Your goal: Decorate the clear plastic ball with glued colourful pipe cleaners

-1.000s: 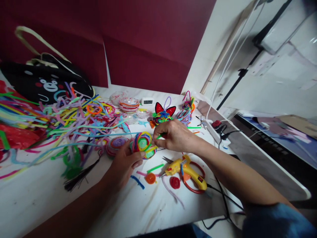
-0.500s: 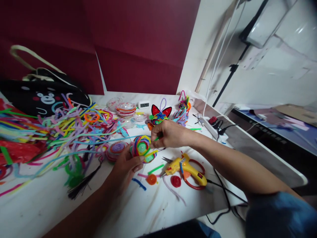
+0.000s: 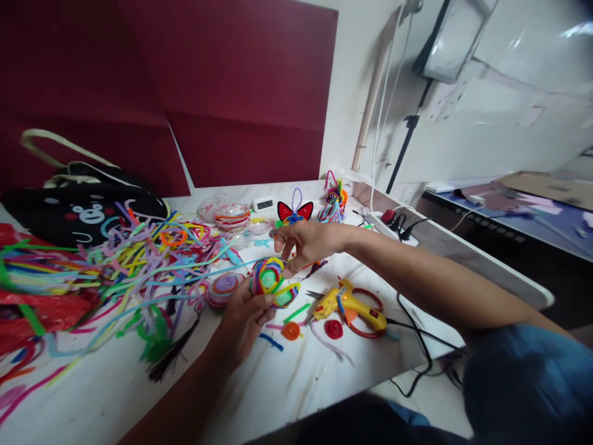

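My left hand (image 3: 243,318) grips a colourful pipe-cleaner piece (image 3: 270,278), with thumb and fingers closed on its lower left edge. Two rounded parts with pale green centres are ringed by blue, yellow, red and purple strands. Just above it is my right hand (image 3: 312,241), its fingers bent and apart from the thumb. The thumb tip is close to the piece's upper right side; whether it touches, I cannot tell. Behind my left fingers lies a purple-centred coil (image 3: 226,286). A yellow glue gun (image 3: 345,306) rests over red-handled scissors (image 3: 377,300) to the right.
Loose pipe cleaners (image 3: 139,253) heap up at left, before a black bag (image 3: 74,210). Orange (image 3: 291,330) and red (image 3: 333,329) discs lie in front. A red-winged figure (image 3: 295,211), clear bowl (image 3: 231,216) and small digital clock (image 3: 264,204) stand behind. A power strip (image 3: 393,225) is at right.
My right hand has lifted slightly, and its fingers have spread from their earlier pinch near the piece. A yellow strand on the piece now curves round the lower part. The view has shifted.
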The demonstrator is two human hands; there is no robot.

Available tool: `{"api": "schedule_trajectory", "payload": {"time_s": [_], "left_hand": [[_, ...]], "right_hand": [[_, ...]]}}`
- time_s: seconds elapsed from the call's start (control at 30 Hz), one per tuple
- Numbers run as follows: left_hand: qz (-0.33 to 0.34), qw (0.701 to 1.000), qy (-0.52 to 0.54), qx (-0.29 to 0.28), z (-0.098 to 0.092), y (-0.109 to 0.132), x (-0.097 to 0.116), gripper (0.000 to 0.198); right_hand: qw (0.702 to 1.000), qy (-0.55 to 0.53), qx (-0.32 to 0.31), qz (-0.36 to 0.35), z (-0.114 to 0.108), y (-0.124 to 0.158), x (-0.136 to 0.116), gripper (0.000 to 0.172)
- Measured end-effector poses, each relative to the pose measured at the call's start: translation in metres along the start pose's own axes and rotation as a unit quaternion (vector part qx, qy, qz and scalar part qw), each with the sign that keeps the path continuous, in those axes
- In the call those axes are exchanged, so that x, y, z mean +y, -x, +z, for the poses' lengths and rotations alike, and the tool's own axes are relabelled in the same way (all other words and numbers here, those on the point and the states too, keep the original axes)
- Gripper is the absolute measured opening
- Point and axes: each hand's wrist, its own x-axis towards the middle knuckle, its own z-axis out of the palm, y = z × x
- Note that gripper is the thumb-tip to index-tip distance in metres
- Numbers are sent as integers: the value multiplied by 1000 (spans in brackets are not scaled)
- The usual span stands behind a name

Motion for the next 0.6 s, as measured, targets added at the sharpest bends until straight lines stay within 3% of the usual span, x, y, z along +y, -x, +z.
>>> {"api": "schedule_trajectory", "payload": {"time_s": [0.13, 0.6], "left_hand": [[-14, 1000, 13, -4, -2, -1, -2, 34], [-47, 998, 33, -29, -1, 5, -4, 39]], "right_hand": [[997, -63, -37, 1, 1, -3, 6, 65], [990, -134, -47, 4, 7, 3, 18, 66]]}}
